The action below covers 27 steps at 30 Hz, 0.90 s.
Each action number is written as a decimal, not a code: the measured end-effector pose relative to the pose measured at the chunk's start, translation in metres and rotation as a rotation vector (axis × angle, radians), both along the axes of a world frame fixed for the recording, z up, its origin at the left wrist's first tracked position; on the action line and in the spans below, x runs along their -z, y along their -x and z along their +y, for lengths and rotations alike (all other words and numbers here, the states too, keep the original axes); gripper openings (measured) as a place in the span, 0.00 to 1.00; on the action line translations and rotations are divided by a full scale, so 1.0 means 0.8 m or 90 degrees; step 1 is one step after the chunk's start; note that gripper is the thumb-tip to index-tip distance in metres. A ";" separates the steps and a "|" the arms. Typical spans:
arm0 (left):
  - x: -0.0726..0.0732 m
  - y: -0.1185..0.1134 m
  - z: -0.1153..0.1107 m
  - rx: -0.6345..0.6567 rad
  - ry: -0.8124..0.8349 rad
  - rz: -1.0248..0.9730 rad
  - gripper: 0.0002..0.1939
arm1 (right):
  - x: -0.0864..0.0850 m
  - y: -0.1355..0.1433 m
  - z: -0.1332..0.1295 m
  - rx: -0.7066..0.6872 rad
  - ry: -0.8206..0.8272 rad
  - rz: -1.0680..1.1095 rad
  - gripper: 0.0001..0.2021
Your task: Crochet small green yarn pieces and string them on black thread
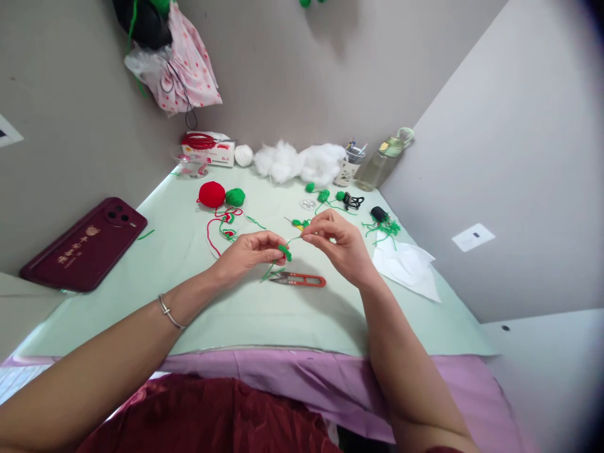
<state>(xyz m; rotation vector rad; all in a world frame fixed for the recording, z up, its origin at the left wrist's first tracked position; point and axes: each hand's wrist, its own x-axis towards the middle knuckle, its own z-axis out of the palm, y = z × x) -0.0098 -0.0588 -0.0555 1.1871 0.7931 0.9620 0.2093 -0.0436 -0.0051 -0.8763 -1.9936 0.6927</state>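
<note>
My left hand (pixel 257 250) is closed, pinching a small crocheted piece (pixel 285 253) in green with some red at its edge. A green yarn strand (pixel 293 239) runs from that piece to my right hand (pixel 334 239), whose thumb and forefinger are pressed together on it. Just beyond the fingertips lie a green yarn bundle (pixel 299 223) and something thin with a yellow part, partly hidden by my right hand. Below the crocheted piece, orange-handled thread snips (pixel 302 280) rest on the table, with a loose green tail near their blades.
Red yarn (pixel 212 194) and green yarn (pixel 234 197) balls sit behind small crocheted pieces (pixel 229 233). White stuffing (pixel 299 162), a pen cup (pixel 350 168) and a bottle (pixel 381 165) line the back. A phone (pixel 85 244) stands left; white sheets (pixel 404 270) lie right.
</note>
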 end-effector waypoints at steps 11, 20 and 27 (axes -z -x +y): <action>0.005 0.004 0.001 0.018 -0.034 0.016 0.10 | 0.002 -0.006 0.000 -0.012 -0.048 -0.128 0.06; 0.005 0.005 0.000 0.029 -0.034 0.032 0.11 | 0.000 -0.006 0.000 -0.020 -0.062 -0.158 0.07; 0.002 0.003 -0.001 0.032 -0.027 0.031 0.10 | -0.001 -0.006 -0.002 -0.036 -0.053 -0.174 0.07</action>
